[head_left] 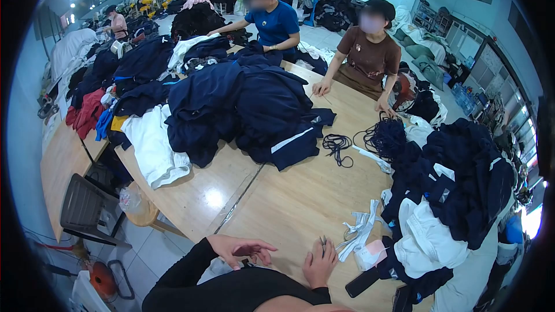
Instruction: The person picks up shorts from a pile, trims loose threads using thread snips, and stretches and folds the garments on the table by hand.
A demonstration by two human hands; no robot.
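Observation:
My left hand (245,249) hovers at the near edge of the table, fingers loosely curled and apart, with nothing visible in it. A pale piece of cloth (213,270) shows below it, partly hidden by my arm. My right hand (319,264) rests on the tabletop, closed around a small pair of thread snips (324,241) whose narrow tips stick up past the fingers. Just right of that hand lie white fabric strips (361,230), a pink and white packet (372,253) and a black phone (362,283).
A large navy garment pile (237,104) covers the table's far half, beside white garments (153,144). Dark cords (338,145) lie near a co-worker (370,52) opposite; another person (272,23) stands further left. Navy and white clothes (462,179) heap at right. A chair (87,208) stands left.

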